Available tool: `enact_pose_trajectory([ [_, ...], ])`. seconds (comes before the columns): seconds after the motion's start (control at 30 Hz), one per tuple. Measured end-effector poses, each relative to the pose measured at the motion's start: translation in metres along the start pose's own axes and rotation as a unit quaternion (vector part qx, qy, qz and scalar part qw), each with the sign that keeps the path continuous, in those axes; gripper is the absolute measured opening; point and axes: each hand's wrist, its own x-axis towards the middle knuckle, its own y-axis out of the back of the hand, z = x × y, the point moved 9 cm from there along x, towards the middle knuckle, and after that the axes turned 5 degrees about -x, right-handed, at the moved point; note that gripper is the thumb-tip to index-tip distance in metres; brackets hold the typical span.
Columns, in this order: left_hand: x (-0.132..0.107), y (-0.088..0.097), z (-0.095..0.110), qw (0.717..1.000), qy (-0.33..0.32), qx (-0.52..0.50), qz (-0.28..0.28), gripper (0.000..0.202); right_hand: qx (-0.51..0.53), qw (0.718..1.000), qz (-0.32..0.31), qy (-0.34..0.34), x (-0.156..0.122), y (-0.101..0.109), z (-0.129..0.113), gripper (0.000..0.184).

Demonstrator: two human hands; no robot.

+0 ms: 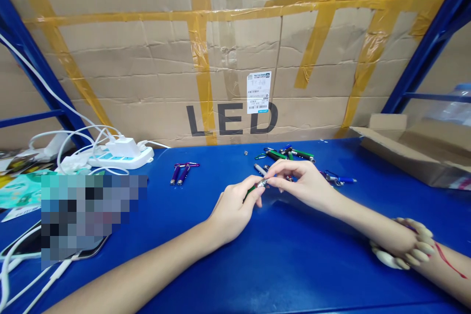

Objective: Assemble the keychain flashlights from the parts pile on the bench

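My left hand (233, 208) is closed round a small green flashlight (262, 183) with a silver end, held just above the blue surface. The fingertips of my right hand (305, 184) pinch that silver end; whether a loose part is between them is hidden. Behind my right hand lies a pile of small flashlights (277, 154), mostly green, with a grey one (260, 170) near my fingers. A blue flashlight (344, 180) with a clip lies beyond my right wrist. Farther left, two purple flashlights (180, 175) lie side by side with purple carabiner clips.
A white power strip (127, 157) with tangled cables stands at the left, near a partly blurred phone (91, 250). At the right is an open cardboard box (401, 157). A large taped carton (154, 78) marked LED forms the back, between blue shelf posts (423, 54).
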Motion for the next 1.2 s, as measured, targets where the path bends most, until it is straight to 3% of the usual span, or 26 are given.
enact_pose_trajectory([
  [0.17, 0.0, 0.0, 0.002, 1.0, -0.009, -0.003, 0.002, 0.021, -0.002, 1.0, -0.008, -0.011, 0.001, 0.001, 0.002, 0.02],
  [0.43, 0.0, -0.005, 0.0, 0.999, -0.018, 0.014, -0.026, 0.023, 0.029, 0.992, -0.082, -0.093, 0.0, -0.01, 0.024, 0.022],
  [0.67, -0.001, -0.006, -0.002, 0.998, -0.024, 0.042, -0.033, 0.019, 0.004, 0.992, -0.088, -0.093, -0.003, -0.013, 0.025, 0.021],
  [1.0, -0.003, 0.003, 0.003, 0.996, -0.056, 0.067, 0.03, 0.018, 0.025, 0.988, -0.077, -0.128, -0.007, -0.017, 0.035, 0.028],
  [1.2, -0.002, 0.005, 0.002, 0.997, -0.045, 0.055, 0.034, 0.023, 0.086, 0.978, -0.082, -0.17, -0.008, -0.022, 0.038, 0.027],
])
